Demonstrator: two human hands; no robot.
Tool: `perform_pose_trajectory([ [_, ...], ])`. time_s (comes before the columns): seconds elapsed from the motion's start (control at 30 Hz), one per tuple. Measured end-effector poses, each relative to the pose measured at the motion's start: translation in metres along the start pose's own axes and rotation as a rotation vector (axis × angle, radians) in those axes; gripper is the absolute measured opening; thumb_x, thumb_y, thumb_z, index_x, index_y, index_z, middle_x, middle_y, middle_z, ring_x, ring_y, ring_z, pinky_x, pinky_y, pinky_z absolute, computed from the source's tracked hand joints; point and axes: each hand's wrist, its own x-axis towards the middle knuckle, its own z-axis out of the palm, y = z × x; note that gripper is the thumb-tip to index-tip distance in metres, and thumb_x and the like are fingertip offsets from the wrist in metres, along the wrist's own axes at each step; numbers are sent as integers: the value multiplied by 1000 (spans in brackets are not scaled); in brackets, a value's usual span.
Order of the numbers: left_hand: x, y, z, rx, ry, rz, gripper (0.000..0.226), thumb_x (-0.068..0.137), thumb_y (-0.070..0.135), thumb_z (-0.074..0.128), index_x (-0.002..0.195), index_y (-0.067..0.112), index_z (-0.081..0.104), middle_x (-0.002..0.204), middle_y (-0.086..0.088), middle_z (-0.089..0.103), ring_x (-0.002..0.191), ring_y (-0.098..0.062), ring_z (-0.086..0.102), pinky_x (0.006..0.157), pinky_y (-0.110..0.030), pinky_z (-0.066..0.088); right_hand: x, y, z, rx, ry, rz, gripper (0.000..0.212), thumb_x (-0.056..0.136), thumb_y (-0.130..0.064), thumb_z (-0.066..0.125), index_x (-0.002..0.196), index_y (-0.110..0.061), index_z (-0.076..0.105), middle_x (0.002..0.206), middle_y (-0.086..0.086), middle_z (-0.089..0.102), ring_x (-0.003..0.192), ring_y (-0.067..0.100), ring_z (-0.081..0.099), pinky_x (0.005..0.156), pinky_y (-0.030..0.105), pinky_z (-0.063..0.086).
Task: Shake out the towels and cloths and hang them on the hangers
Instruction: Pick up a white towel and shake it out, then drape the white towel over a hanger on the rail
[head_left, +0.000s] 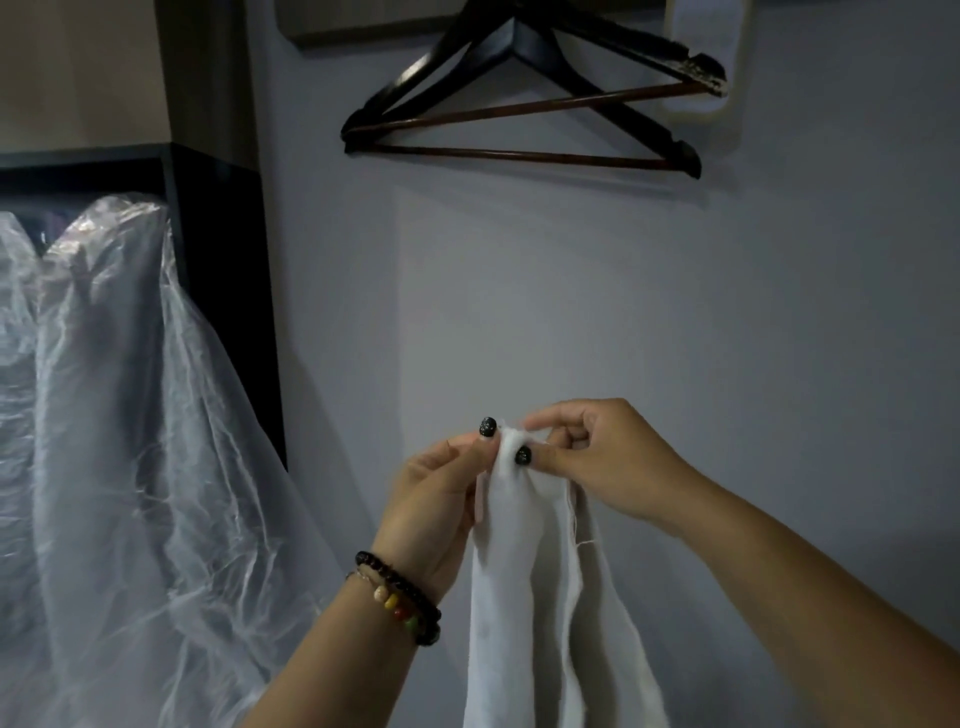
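A white cloth (524, 587) hangs down from both my hands in front of a grey wall. My left hand (436, 499), with bead bracelets at the wrist, pinches the cloth's top edge between thumb and fingers. My right hand (602, 457) pinches the same bunched top edge right beside it, so the two hands touch. The cloth falls in loose folds to the bottom of the view. Above, two dark wooden hangers (524, 104) hang overlapped on the wall, both bare.
Clear plastic garment covers (104, 415) hang at the left inside a dark wardrobe frame (223, 260). A pale cloth strip (706, 52) hangs behind the hangers' right end. The grey wall (675, 286) fills the middle and right.
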Motion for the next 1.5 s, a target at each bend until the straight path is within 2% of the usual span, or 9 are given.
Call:
perform_pose_trajectory([
  [0.17, 8, 7, -2, 49, 72, 182, 42, 73, 32, 73, 98, -2, 69, 95, -17, 72, 83, -27, 68, 73, -35, 55, 17, -14, -1, -223, 68, -91, 11, 82, -29, 74, 79, -19, 74, 65, -6, 62, 59, 4, 52, 61, 21, 43],
  [0.3, 16, 2, -1, 401, 78, 246, 45, 71, 53, 75, 102, 21, 66, 96, -2, 74, 88, -20, 71, 78, -41, 58, 36, -30, -3, -263, 161, -164, 9, 81, -26, 76, 79, -18, 74, 62, -10, 60, 53, 0, 50, 60, 13, 40],
  [0.4, 27, -4, 1, 508, 120, 339, 12, 91, 31, 63, 88, 21, 68, 83, -3, 73, 78, -24, 69, 72, -45, 57, 48, -38, -6, -329, 85, -150, 7, 82, -24, 75, 79, -18, 74, 66, -7, 67, 58, -1, 55, 62, 15, 45],
  [0.5, 40, -6, -2, 486, 219, 418, 13, 92, 29, 62, 80, 24, 65, 75, -3, 68, 67, -16, 63, 65, -38, 53, 67, -54, -28, -275, 86, -120, 12, 86, -17, 69, 74, -14, 71, 68, -2, 71, 59, 6, 63, 58, 15, 46],
  [0.63, 55, 2, 0, 425, 283, 413, 25, 81, 43, 61, 77, 18, 63, 63, -1, 62, 59, -10, 55, 58, -36, 50, 116, -85, -97, -337, 557, -226, 4, 84, -21, 70, 84, -20, 67, 82, -2, 68, 70, 8, 61, 65, 20, 49],
  [0.8, 69, 31, 3, 392, 325, 415, 27, 92, 28, 62, 75, 6, 63, 59, 0, 55, 55, -15, 50, 52, -33, 43, 166, -114, -162, -776, 986, -403, 36, 87, -26, 63, 118, -12, 53, 126, 11, 49, 119, 30, 44, 94, 38, 39],
  [1.0, 72, 66, -1, 425, 362, 418, 28, 91, 32, 62, 78, 7, 63, 64, -1, 57, 58, -16, 54, 56, -33, 46, 205, -135, -180, -917, 653, -76, 43, 91, -39, 59, 110, -1, 58, 98, 14, 58, 89, 31, 56, 69, 33, 44],
  [1.13, 62, 73, -3, 442, 388, 437, 28, 90, 35, 62, 84, 7, 65, 68, -2, 61, 61, -16, 57, 59, -34, 50, 208, -148, -169, -970, 538, -58, 36, 93, -38, 57, 93, -1, 56, 78, 12, 52, 75, 30, 54, 59, 29, 40],
  [1.5, 35, 79, -9, 449, 416, 496, 24, 91, 30, 62, 78, 9, 64, 65, -2, 58, 60, -17, 54, 60, -36, 47, 202, -169, -174, -716, 738, -182, 40, 98, -32, 49, 117, 2, 59, 114, 22, 62, 101, 37, 60, 74, 34, 45],
])
